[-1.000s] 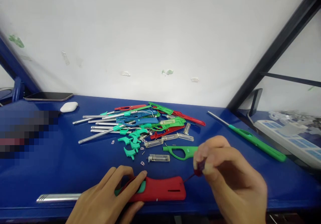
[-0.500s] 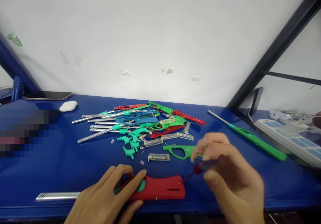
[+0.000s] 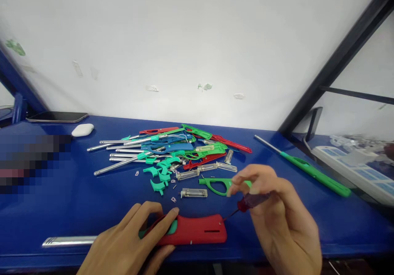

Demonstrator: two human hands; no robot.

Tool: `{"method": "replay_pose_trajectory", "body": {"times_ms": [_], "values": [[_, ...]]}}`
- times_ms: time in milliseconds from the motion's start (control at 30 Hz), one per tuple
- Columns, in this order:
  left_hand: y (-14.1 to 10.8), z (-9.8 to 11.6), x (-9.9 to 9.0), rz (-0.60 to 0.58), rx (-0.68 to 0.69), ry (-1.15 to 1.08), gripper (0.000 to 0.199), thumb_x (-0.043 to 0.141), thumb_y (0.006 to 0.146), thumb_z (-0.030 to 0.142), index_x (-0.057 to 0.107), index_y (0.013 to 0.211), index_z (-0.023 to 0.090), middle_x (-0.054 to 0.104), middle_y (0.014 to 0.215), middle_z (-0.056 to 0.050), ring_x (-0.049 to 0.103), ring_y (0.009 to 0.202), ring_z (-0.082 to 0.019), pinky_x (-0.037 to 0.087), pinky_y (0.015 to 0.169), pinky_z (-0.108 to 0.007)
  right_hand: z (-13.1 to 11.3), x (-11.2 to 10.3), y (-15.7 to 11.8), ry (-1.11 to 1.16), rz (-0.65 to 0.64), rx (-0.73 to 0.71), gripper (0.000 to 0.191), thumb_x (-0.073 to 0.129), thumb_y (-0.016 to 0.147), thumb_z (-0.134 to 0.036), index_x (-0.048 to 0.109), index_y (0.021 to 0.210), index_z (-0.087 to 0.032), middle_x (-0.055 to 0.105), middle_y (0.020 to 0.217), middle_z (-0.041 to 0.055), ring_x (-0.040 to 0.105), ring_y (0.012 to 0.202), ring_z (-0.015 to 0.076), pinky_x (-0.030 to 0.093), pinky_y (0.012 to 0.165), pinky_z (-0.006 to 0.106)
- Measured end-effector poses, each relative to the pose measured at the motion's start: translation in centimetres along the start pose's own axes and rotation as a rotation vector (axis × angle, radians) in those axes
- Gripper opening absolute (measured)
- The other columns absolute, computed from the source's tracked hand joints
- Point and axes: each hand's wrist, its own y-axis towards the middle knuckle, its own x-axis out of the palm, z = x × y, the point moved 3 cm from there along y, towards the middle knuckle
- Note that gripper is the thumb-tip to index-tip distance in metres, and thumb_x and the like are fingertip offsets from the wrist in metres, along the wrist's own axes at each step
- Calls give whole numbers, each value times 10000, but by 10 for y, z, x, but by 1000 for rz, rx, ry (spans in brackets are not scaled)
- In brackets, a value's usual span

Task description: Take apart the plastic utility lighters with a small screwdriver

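A red lighter [image 3: 200, 229] with a silver tube and a green trigger lies flat along the table's front edge. My left hand [image 3: 132, 236] is closed round its middle, at the trigger. My right hand [image 3: 273, 209] holds a screwdriver [image 3: 250, 201] with a dark red, see-through handle, its shaft slanting down to the left. The tip meets the right end of the red lighter, near a small screw. Just behind my right fingers lies a green handle shell [image 3: 218, 186].
Behind the hands is a pile of lighter shells and metal tubes [image 3: 118, 167], with green triggers [image 3: 158, 186] and clear fuel tanks [image 3: 193, 193] in front. A whole green lighter [image 3: 317, 172] lies right, beside a power strip [image 3: 347, 176]. A white case [image 3: 83, 130] and phone [image 3: 58, 117] lie back left.
My right hand has turned about the screwdriver: the thumb has left its earlier place below the handle and the fingers have shifted slightly left. The screwdriver tip stays at the lighter's end.
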Motion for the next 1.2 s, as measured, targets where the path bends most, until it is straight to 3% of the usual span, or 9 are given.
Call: {"method": "replay_pose_trajectory", "body": {"times_ms": [133,200,333,467,600,733,867,1000,1200], "values": [[-2,0,-1,10,1,2,382,465,1081,388,580,1437,311,657,1155,-48,729,822,-128,600,626,-198,-1,2,-1,-53,3,-14,154,566,1084,-264,694,1153,-313,641,915,-13,633,827,116,545,722,220],[-1,0,-1,17,8,-5,379,460,1084,397,589,1426,298,658,1150,-49,728,819,-126,597,622,-196,-1,3,-2,-72,-15,5,227,476,1120,-262,677,1201,-331,681,1027,0,665,916,122,560,803,235],[2,0,0,13,9,-15,373,450,1091,397,591,1420,290,661,1135,-47,725,813,-121,593,619,-193,-3,4,-2,-93,13,-49,83,626,1052,-322,706,1062,-300,627,1013,2,635,881,138,561,767,247],[2,0,-1,3,5,-6,365,441,1097,386,592,1414,287,661,1129,-48,727,821,-126,600,619,-203,-4,3,-2,-94,52,-16,216,490,1109,-241,680,1183,-311,644,995,8,646,867,128,553,757,239],[-1,1,-1,-3,5,-7,367,436,1099,381,589,1418,284,661,1133,-52,730,837,-134,609,621,-215,-6,4,-1,-123,52,-51,46,674,1019,-312,692,985,-285,606,979,6,626,847,141,561,734,245],[-1,2,0,-1,11,2,381,425,1100,392,585,1427,278,661,1136,-57,732,829,-138,607,609,-221,-7,7,0,-175,70,-11,185,543,1089,-253,684,1182,-328,690,1020,6,670,901,121,565,776,201],[1,2,0,9,17,-5,379,428,1099,403,587,1419,279,664,1126,-52,729,808,-130,603,603,-213,-8,9,0,-130,32,-40,32,711,996,-325,705,1026,-318,652,985,-14,660,866,130,585,763,213],[2,2,-2,7,8,-4,363,418,1103,396,603,1394,284,667,1116,-47,726,806,-126,603,615,-206,-6,8,-2,-181,73,9,201,557,1075,-229,668,1196,-345,714,1016,-11,690,896,112,578,791,189],[1,3,-2,3,9,-13,370,422,1100,389,590,1413,286,665,1124,-50,722,808,-129,599,609,-208,-5,5,-2,-130,33,-10,164,688,993,-204,660,1092,-331,653,957,-26,668,815,116,592,732,202]]}}
